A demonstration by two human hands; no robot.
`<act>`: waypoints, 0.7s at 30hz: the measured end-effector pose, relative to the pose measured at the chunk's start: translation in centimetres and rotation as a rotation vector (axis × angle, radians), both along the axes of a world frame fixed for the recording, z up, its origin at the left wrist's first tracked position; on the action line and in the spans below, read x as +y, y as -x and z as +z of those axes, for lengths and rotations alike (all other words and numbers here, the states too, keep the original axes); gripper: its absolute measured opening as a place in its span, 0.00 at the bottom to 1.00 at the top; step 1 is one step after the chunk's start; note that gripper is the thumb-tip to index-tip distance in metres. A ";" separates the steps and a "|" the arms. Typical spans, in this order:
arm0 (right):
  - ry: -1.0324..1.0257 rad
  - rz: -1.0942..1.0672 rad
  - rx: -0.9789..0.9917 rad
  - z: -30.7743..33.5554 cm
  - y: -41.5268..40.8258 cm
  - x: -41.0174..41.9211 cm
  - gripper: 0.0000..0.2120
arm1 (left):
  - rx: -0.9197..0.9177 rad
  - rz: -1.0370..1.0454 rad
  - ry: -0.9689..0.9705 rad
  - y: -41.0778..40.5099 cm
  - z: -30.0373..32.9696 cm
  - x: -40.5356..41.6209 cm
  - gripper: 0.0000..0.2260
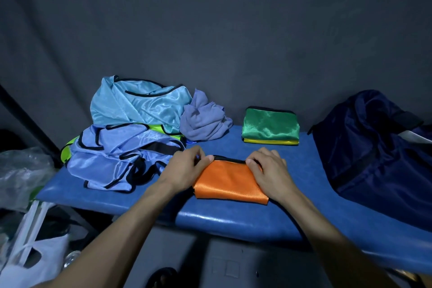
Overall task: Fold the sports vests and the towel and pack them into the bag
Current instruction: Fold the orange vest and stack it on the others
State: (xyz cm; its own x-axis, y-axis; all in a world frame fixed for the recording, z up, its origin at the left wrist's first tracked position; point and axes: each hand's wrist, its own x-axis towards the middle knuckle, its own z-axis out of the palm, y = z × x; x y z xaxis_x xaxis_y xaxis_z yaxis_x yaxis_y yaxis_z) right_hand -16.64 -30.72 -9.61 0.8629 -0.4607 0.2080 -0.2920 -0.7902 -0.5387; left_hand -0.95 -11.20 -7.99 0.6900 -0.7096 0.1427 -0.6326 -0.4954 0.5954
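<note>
Here, blue padded bench (210, 220) against grey backdrop (210, 30).

Everything's sitting on a blue padded bench (233, 220) with a shiny vinyl top, and there's a dark grey curtain (210, 18) hanging behind it. Down on the left there's a crumpled clear plastic bag (21, 170), plus a white plastic bag (35, 262) on the floor below it.

Orange vest (230, 182) with black trim; green vest (270, 124) over a yellow one (271, 141); pale blue vests (131, 124) — black-edged; lilac towel (204, 121); navy bag (378, 147); blue surface (233, 220).
</note>
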 end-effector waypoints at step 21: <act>0.048 -0.307 0.092 0.8 -1.4 2.0 0.12 | 0.348 -0.053 0.125 -2.1 0.4 -2.3 0.10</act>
